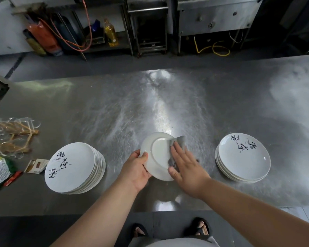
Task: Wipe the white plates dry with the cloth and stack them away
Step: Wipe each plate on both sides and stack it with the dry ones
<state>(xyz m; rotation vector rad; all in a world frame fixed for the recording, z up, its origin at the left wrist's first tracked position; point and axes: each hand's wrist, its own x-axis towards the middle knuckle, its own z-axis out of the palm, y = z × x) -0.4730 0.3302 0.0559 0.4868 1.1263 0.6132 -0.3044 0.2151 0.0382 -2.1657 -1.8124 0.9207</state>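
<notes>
Left grip point(135, 168) curled round rim of plate point(157, 157), lower centre, tilted, underside showing. Right grip point(185, 166) flat, fingers straight, pressing grey cloth point(178, 140) on base. Step: drying underside. Next, likely: stack it, on tall stack point(73, 168) lower left or short stack point(243, 157) lower right; unclear which.

cloth point(179, 141) mostly under right hand point(186, 169)
</notes>
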